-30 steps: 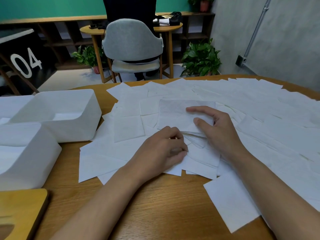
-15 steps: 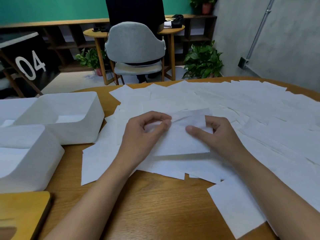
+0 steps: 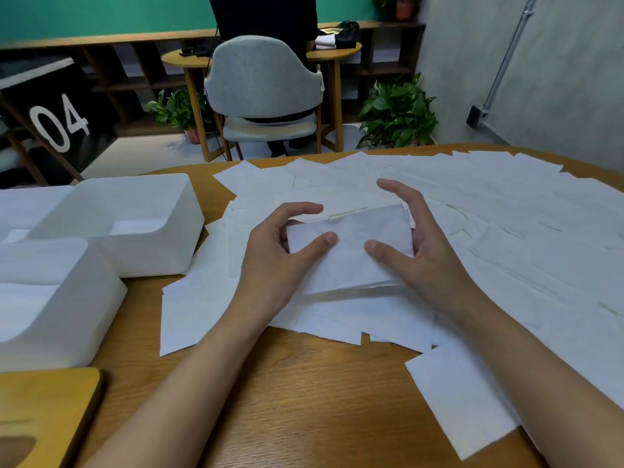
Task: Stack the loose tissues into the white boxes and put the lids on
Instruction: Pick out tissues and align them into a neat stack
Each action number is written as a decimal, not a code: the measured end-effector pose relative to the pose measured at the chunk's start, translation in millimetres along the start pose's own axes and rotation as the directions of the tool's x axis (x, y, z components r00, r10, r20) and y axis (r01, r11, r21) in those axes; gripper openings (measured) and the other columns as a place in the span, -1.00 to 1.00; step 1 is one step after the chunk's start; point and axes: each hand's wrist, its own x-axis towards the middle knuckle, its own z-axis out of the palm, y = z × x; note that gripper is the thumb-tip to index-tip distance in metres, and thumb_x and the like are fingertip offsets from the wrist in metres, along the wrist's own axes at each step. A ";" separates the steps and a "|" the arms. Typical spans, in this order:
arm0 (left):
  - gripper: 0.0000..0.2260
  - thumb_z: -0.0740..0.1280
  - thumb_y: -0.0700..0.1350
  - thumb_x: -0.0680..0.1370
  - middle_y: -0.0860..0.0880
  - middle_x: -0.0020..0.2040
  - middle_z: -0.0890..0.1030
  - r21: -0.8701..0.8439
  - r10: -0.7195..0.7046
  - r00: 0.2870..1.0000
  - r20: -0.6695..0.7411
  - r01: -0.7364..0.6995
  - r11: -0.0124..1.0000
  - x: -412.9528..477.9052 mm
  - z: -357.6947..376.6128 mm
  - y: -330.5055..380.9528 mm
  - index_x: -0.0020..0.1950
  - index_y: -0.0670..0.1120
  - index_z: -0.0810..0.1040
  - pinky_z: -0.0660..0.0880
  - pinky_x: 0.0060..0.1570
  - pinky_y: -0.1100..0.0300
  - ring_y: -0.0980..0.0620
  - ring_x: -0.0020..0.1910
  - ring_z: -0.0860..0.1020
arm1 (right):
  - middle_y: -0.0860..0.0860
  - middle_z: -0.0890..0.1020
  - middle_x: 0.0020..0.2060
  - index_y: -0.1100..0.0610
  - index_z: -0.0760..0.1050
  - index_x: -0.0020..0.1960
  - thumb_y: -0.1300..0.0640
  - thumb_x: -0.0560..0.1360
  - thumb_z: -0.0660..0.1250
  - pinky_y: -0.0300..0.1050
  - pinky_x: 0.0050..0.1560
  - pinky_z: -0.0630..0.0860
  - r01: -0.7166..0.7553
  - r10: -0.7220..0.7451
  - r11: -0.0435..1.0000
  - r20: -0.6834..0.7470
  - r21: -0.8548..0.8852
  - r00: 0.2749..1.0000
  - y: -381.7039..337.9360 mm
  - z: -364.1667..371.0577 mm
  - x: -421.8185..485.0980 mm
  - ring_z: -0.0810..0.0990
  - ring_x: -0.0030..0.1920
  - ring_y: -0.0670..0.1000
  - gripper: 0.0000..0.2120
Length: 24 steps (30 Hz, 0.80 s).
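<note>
Both hands have closed in from either side on a small tissue stack (image 3: 351, 261), tilted up off the loose tissues (image 3: 506, 214) mid-table. The left hand (image 3: 280, 255) curls thumb and fingers round its left end. The right hand (image 3: 425, 258) pinches the right end, index finger spread free. The stack's long axis runs along the near table edge (image 3: 304, 400). The white boxes (image 3: 141, 251) lie toward the left edge, nearer the left hand.

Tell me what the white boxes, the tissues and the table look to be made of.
Boxes: probably plastic, matte white, going by the smooth walls and rounded moulded corners.
Tissues: thin soft paper, matte. The sheets lie limp and overlapping and look faintly translucent.
Table: wood or wood veneer with a satin finish. Grain streaks show, but I cannot tell which of the two it is.
</note>
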 end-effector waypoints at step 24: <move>-0.76 0.62 0.11 0.45 0.20 0.10 0.65 0.316 0.068 0.768 0.636 -0.340 0.886 -13.6 11.5 -6.0 0.09 0.14 0.75 0.48 0.21 0.15 0.15 0.22 0.56 | -0.26 0.72 0.11 -0.09 0.74 0.14 0.27 0.61 0.39 -0.07 0.41 0.50 -0.126 0.110 0.990 -0.220 -0.059 0.969 8.5 -11.5 4.7 0.61 0.23 -0.25 -0.70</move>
